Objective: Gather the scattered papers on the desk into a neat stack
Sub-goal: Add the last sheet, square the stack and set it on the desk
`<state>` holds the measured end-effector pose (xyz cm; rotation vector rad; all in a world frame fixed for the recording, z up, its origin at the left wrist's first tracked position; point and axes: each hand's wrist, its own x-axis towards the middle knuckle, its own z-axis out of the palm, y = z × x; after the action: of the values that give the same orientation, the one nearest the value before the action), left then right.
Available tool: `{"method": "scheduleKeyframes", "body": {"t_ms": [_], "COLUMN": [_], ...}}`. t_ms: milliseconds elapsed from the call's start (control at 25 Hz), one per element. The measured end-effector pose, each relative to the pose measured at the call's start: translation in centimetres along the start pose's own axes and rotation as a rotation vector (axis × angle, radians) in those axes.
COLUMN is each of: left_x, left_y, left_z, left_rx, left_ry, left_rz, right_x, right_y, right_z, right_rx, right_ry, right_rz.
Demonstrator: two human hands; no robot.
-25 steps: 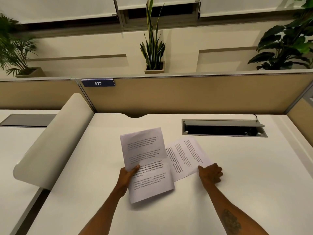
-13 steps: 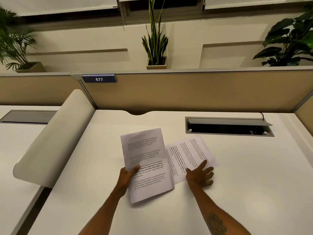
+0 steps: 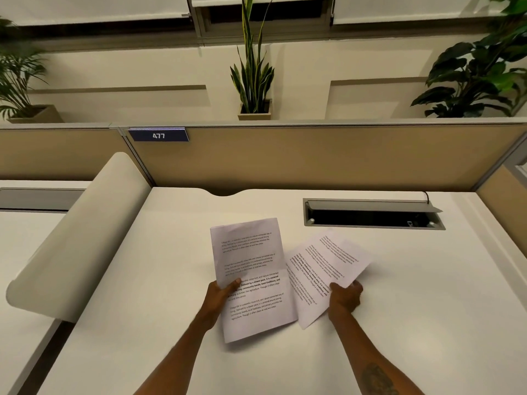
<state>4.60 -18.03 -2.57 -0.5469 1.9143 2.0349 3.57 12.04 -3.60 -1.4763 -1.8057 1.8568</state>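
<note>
Two printed white sheets are in my hands over the white desk (image 3: pixel 142 323). The left paper (image 3: pixel 251 269) stands nearly upright, its left edge pinched by my left hand (image 3: pixel 221 295) with the thumb on the text. To its right, the right paper (image 3: pixel 322 269) is tilted clockwise. My right hand (image 3: pixel 345 299) grips the lower right edge of that sheet, and its bottom corner is lifted off the desk. The left paper's right edge overlaps the right paper's left side.
An open cable tray (image 3: pixel 373 215) is sunk into the desk behind the papers. A curved cream side divider (image 3: pixel 74 238) rises at the left. A tan partition (image 3: pixel 313 158) with a blue tag "477" (image 3: pixel 158 135) closes the back, with potted plants (image 3: pixel 253 67) beyond.
My right hand went from pressing flat on the right paper to gripping its edge and lifting it. The sheet has swung toward the left paper. My left hand keeps its hold.
</note>
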Motion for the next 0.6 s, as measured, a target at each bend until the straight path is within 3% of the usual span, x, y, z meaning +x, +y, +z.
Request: {"method": "scheduleKeyframes", "body": {"t_ms": [160,600], "left_x": [-0.5,-3.1], "left_y": [0.8,3.4], "left_z": [0.9,5.0], "left_rx": [0.014,0.062], "left_ry": [-0.048,-0.118], "left_rz": [-0.012,0.064], "right_x": [1.0,-0.9], "right_y": [0.1,-4.5], "right_z": [-2.5,-5.2], "right_rx": [0.088,0.053], "right_ry": [-0.182,-0.747], "right_rz": [-0.06,-0.344]}}
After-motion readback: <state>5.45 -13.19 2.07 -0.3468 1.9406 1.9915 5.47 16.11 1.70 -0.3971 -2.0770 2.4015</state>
